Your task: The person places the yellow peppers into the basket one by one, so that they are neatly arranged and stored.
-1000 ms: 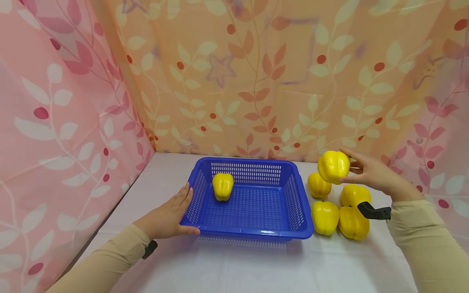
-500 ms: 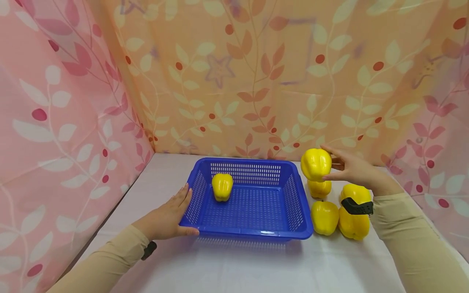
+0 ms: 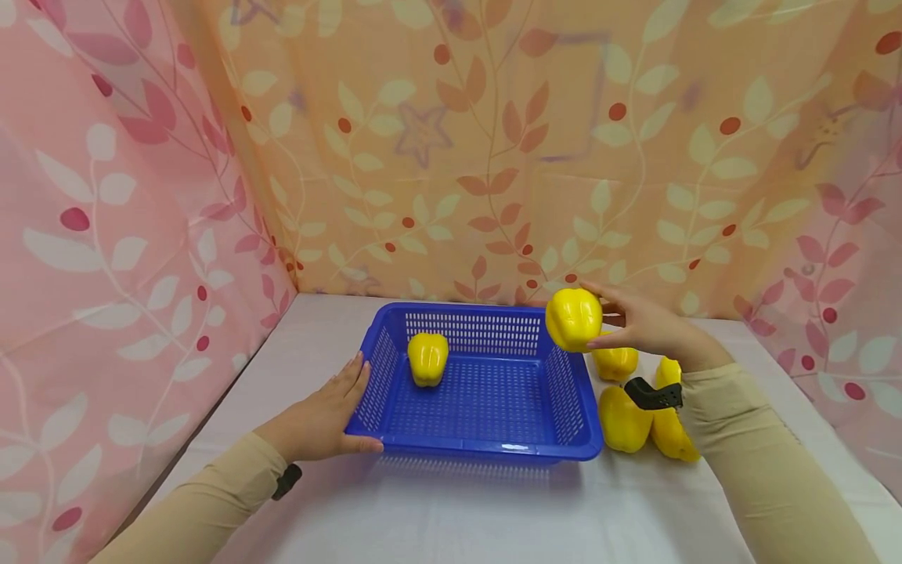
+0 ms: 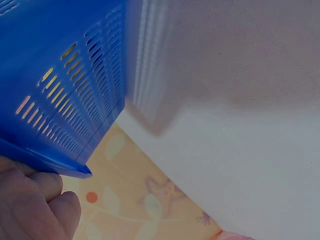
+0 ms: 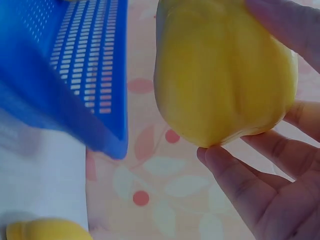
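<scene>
In the head view, my right hand (image 3: 648, 323) holds a yellow bell pepper (image 3: 574, 319) between thumb and fingers, raised over the right rim of a blue plastic basket (image 3: 486, 448). The right wrist view shows the held pepper (image 5: 225, 75) close up, with the thumb on one side and fingertips on the other. My left hand (image 3: 320, 415) rests against the basket's left rim, fingers laid along it and thumb near the front corner. Another yellow bell pepper (image 3: 427, 359) sits inside the basket, toward its left side.
Right of the basket, several more yellow bell peppers (image 3: 625, 419) lie grouped on the white tabletop (image 3: 451, 517), some partly hidden by my right wrist and sleeve. A patterned orange cloth (image 3: 451, 157) hangs behind, with a pink one (image 3: 141, 274) on the left.
My right hand has carried the bell pepper leftward, from above the grouped peppers to above the basket's right rim. The left hand and the basket stay in place.
</scene>
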`<move>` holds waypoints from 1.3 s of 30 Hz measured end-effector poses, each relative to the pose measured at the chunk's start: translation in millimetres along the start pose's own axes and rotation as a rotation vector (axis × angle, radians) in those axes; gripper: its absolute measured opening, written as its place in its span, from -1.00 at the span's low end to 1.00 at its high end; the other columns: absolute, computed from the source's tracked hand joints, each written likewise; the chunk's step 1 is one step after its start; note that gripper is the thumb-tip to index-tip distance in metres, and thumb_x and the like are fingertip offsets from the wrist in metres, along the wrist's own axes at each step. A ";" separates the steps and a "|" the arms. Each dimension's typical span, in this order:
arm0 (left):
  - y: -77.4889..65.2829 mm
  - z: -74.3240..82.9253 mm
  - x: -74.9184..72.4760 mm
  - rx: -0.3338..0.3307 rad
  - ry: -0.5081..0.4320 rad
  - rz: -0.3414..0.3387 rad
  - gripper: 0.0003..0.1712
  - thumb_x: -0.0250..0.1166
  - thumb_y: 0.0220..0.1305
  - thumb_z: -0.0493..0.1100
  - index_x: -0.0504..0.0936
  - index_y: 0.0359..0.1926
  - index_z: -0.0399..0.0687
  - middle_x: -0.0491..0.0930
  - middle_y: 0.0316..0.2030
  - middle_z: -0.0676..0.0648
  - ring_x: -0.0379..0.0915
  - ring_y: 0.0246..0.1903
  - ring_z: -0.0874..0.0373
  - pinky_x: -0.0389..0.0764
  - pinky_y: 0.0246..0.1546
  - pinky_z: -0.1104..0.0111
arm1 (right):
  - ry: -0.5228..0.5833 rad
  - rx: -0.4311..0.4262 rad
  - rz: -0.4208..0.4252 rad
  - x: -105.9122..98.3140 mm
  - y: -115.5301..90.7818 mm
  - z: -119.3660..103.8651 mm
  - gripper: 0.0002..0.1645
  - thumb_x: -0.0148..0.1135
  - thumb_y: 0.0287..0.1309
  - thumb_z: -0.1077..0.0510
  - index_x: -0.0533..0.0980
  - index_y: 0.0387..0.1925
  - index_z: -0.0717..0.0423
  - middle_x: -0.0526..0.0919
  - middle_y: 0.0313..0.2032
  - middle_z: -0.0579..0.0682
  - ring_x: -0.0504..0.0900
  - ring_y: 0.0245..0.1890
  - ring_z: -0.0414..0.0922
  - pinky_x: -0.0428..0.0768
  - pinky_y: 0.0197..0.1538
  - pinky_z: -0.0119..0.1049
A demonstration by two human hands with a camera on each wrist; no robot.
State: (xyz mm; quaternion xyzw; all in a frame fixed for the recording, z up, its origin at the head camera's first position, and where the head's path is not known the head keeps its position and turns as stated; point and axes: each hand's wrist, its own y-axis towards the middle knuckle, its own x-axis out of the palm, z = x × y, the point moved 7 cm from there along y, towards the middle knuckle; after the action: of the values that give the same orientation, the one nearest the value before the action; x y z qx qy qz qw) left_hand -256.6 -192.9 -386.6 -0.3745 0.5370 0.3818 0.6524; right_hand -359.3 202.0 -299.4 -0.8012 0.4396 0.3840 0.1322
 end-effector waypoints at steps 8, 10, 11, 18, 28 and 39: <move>0.0 0.5 -1.2 0.011 0.002 0.010 0.36 0.09 -0.11 0.55 -0.23 0.39 -0.29 -0.38 0.40 -0.25 -0.40 0.38 -0.11 -0.02 0.29 0.04 | 0.033 0.011 -0.036 14.3 11.1 -4.7 0.17 0.45 -0.16 -0.03 -0.04 0.41 0.03 0.26 0.24 0.17 0.34 0.17 0.17 0.32 0.18 0.02; -0.1 0.8 -1.8 0.011 0.004 0.012 0.36 0.10 -0.11 0.55 -0.23 0.39 -0.29 -0.37 0.40 -0.25 -0.39 0.38 -0.11 -0.01 0.29 0.04 | 0.048 0.016 -0.046 17.2 13.4 -7.1 0.18 0.45 -0.17 -0.03 -0.04 0.41 0.03 0.29 0.21 0.16 0.34 0.17 0.15 0.30 0.19 0.04; -0.1 0.9 -2.2 0.011 0.004 0.012 0.36 0.10 -0.11 0.54 -0.23 0.39 -0.29 -0.37 0.40 -0.25 -0.39 0.38 -0.11 -0.01 0.29 0.04 | 0.046 0.017 -0.050 18.4 14.6 -8.2 0.18 0.45 -0.17 -0.03 -0.03 0.40 0.02 0.31 0.19 0.15 0.35 0.16 0.15 0.30 0.19 0.05; 0.0 0.8 -2.1 0.009 0.000 0.013 0.35 0.11 -0.11 0.53 -0.24 0.39 -0.29 -0.38 0.40 -0.25 -0.40 0.38 -0.11 0.00 0.29 0.04 | 0.043 -0.040 -0.069 27.9 25.7 -16.5 0.13 0.46 -0.16 0.02 0.02 0.39 0.02 0.33 0.20 0.14 0.39 0.13 0.17 0.32 0.17 0.08; 0.0 0.5 -1.6 0.008 0.008 0.009 0.36 0.09 -0.11 0.54 -0.25 0.39 -0.29 -0.39 0.40 -0.26 -0.40 0.38 -0.12 -0.01 0.29 0.03 | 0.074 -0.053 -0.118 44.5 42.1 -20.0 0.14 0.46 -0.18 0.04 0.02 0.39 -0.04 0.30 0.19 0.10 0.39 0.14 0.15 0.39 0.13 0.02; -0.6 0.8 -1.7 0.010 -0.001 0.014 0.35 0.12 -0.10 0.52 -0.24 0.39 -0.29 -0.38 0.40 -0.25 -0.40 0.38 -0.11 -0.03 0.30 0.04 | 0.066 -0.074 -0.127 59.2 56.7 -28.0 0.15 0.48 -0.22 0.00 0.05 0.38 0.00 0.20 0.28 0.10 0.40 0.12 0.10 0.44 0.10 -0.03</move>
State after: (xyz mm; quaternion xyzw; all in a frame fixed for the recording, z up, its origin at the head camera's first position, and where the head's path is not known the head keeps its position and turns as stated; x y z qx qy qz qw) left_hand -256.0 -192.6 -384.7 -0.3671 0.5411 0.3840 0.6519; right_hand -372.1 118.1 -316.8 -0.8440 0.3774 0.3643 0.1121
